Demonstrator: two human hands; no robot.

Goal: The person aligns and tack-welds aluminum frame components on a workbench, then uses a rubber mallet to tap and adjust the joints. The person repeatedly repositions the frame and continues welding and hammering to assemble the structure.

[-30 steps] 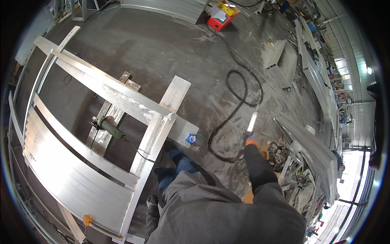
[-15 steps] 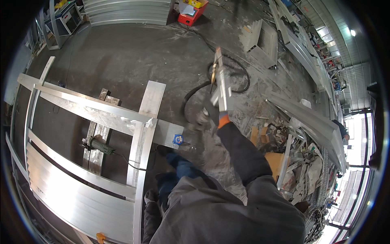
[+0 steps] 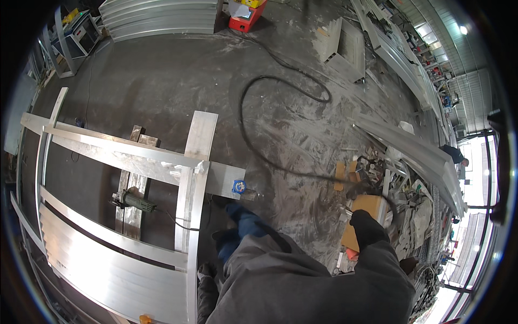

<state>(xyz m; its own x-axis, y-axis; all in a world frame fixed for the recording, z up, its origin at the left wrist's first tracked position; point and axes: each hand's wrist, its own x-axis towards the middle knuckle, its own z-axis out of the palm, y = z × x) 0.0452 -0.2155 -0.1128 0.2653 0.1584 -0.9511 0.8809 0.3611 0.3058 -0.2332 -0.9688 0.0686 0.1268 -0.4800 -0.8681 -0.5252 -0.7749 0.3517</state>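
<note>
My right arm reaches over the scrap pile on the right, and my right hand (image 3: pixel 362 215) is a dark shape at the sleeve's end. Its fingers and whatever they hold cannot be made out. A black cable (image 3: pixel 291 170) curves across the floor and runs into the blur beside this hand. Low by my body, my dark-gloved left hand (image 3: pixel 206 270) is next to the upright of an aluminium frame (image 3: pixel 192 237); its fingers are too hidden to read. A blue tape measure (image 3: pixel 239 186) lies on the flat bar end of that frame.
A green angle grinder (image 3: pixel 135 201) rests on metal bars inside the frame. Cardboard (image 3: pixel 359 229) and metal offcuts (image 3: pixel 415 216) lie heaped at right. Long aluminium profiles (image 3: pixel 415 154) stretch behind them. A red and yellow machine (image 3: pixel 245 20) stands at the far side. Another person (image 3: pixel 456 155) is far right.
My right hand has swung right and back towards me, from the floor ahead to the scrap pile. The silver metal piece seen at that hand no longer shows clearly. The cable has been dragged along.
</note>
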